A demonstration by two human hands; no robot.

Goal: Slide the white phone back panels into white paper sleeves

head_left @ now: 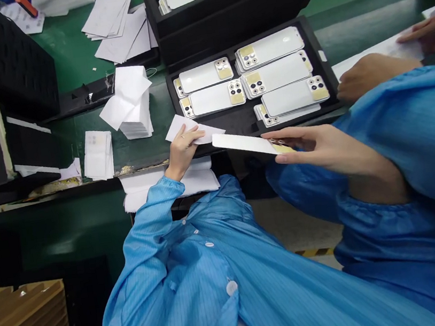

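My left hand (184, 147) is closed on a white paper sheet (174, 126) above the front edge of the bench. In my right hand (321, 152) is a white phone back cover (241, 143), pinched at its camera end between thumb and fingers. The cover is tilted, and its free end is close to the paper's right end; I cannot tell whether they touch. Just beyond both hands, a black foam tray (215, 123) bears several white back covers (278, 73) with camera rings and yellowish film, some stacked.
Left of the tray stand a folded paper stack (134, 107) and a small paper pile (98, 155). Another black tray (238, 20) is behind. A co-worker's hand (377, 75) and blue sleeve (414, 119) are close on the right. Black boxes (5, 63) stand at the left.
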